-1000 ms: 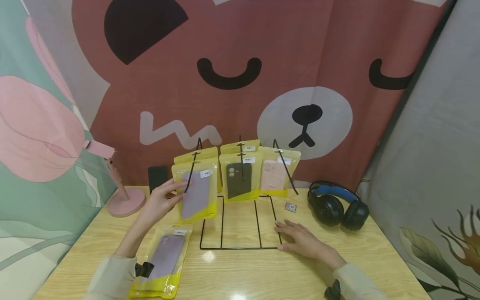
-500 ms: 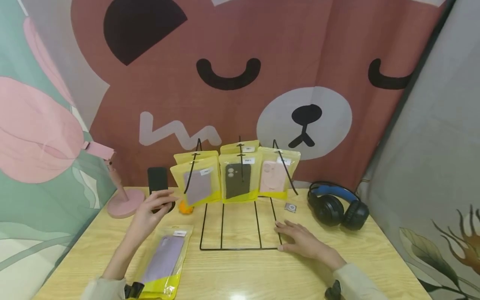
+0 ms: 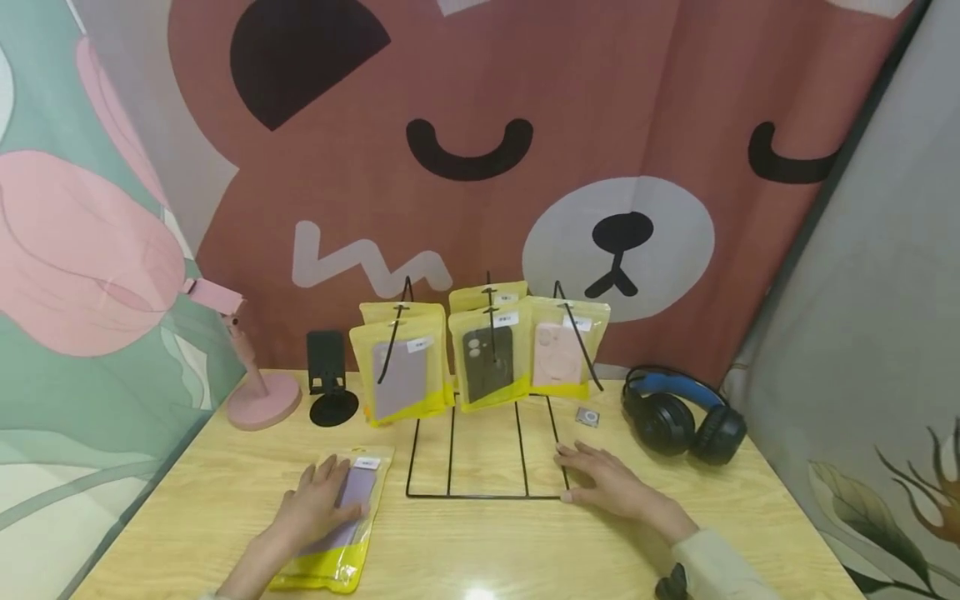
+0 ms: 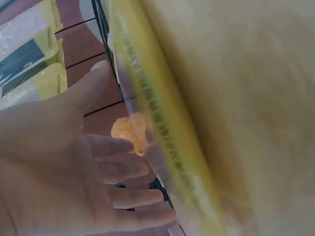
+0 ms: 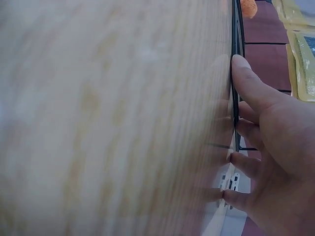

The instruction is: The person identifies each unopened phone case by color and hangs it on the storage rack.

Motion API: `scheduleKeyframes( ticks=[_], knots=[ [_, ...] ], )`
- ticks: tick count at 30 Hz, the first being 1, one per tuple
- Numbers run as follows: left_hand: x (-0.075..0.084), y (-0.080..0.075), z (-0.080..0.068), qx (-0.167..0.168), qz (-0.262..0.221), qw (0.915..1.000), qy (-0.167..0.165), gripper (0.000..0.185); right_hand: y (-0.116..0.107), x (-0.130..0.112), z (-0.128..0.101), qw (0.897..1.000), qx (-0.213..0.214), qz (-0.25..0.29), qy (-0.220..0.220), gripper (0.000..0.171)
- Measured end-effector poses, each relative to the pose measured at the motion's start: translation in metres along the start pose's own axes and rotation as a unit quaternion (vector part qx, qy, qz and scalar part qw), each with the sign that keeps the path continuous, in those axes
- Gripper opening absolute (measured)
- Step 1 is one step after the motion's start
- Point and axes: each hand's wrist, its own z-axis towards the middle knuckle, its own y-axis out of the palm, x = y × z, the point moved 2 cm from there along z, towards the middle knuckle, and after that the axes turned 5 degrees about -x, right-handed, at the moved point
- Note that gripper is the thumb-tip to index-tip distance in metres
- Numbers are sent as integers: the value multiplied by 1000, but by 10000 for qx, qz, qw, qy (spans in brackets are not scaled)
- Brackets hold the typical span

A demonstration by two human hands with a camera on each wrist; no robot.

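Observation:
A yellow-edged clear pouch with a purple phone case (image 3: 322, 568) lies flat on the table at the left front. Over it is my left hand (image 3: 309, 507), fingers extended and spread; in the left wrist view no finger curls round the pouch, and contact is hard to tell. My right hand (image 3: 611, 485) rests at the right front corner of a black wire display rack (image 3: 487, 497), its thumb against the wire and fingertips on the table. From the rack's hooks hang similar pouches with a purple case (image 3: 400, 379), a black case (image 3: 486, 367) and a pink case (image 3: 557, 358).
Behind on the left stand a pink stand (image 3: 262, 400) and a black phone holder (image 3: 327, 367). On the right are black-and-blue headphones (image 3: 678, 417) and a small grey square item (image 3: 588, 416). An orange object (image 4: 129, 132) shows in the left wrist view.
My left hand has let go of the hanging purple-case pouch, drawn back, and come down over the pouch on the table. My right hand has stayed at the rack's corner.

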Motion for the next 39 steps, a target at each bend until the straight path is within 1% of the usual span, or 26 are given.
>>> scheduleKeyframes(
  ticks=[3, 6, 8, 11, 13, 16, 19, 23, 25, 28, 30, 32, 34, 36, 39],
  knots=[
    [-4, 4, -2, -196, -68, 9995, -219, 97, 3, 0, -1, 10000, 46, -5, -21, 65],
    [-9, 3, -3, -170, -77, 9991, -392, 105, 4, 0, -1, 9999, 105, -46, -64, 64],
    [-14, 0, -4, -158, -49, 9983, -568, 110, 3, 0, -1, 9999, 122, -52, -71, 64],
    [-21, -3, -4, -170, 58, 9968, -780, 112, 2, -1, -1, 10000, 90, -24, -35, 65],
    [-24, -5, -3, -127, 154, 9964, -823, 110, 0, 0, 0, 10000, 59, 1, 2, 66],
    [-25, -8, -3, 90, 136, 9974, -701, 101, -1, 0, 1, 10000, 33, 4, 30, 66],
    [-25, -10, -4, 337, -103, 9979, -537, 95, -2, 1, 1, 10000, 34, -10, 35, 66],
    [-27, -12, -5, 557, -470, 9966, -374, 93, -1, 1, 2, 10000, 44, -17, 39, 66],
    [-30, -15, -5, 587, -646, 9956, -339, 93, -1, 0, 1, 10000, 43, -10, 43, 66],
    [-34, -20, -4, 536, -842, 9946, -281, 92, -1, 0, 1, 10000, 47, 16, 42, 65],
    [-37, -25, -4, 495, -1016, 9934, -183, 88, -1, 0, 1, 10000, 39, 33, 37, 65],
    [-40, -29, -6, 503, -1206, 9914, -10, 81, -1, 0, 0, 10000, 26, 57, 41, 66],
    [-42, -32, -9, 501, -1605, 9854, 248, 73, -1, 0, 0, 10000, 10, 69, 43, 66],
    [-45, -36, -13, 439, -2008, 9772, 535, 67, 0, 0, 0, 10000, 0, 80, 46, 66],
    [-45, -43, -22, 331, -2590, 9604, 969, 62, 1, 1, 0, 9999, -5, 110, 50, 66]
  ],
)
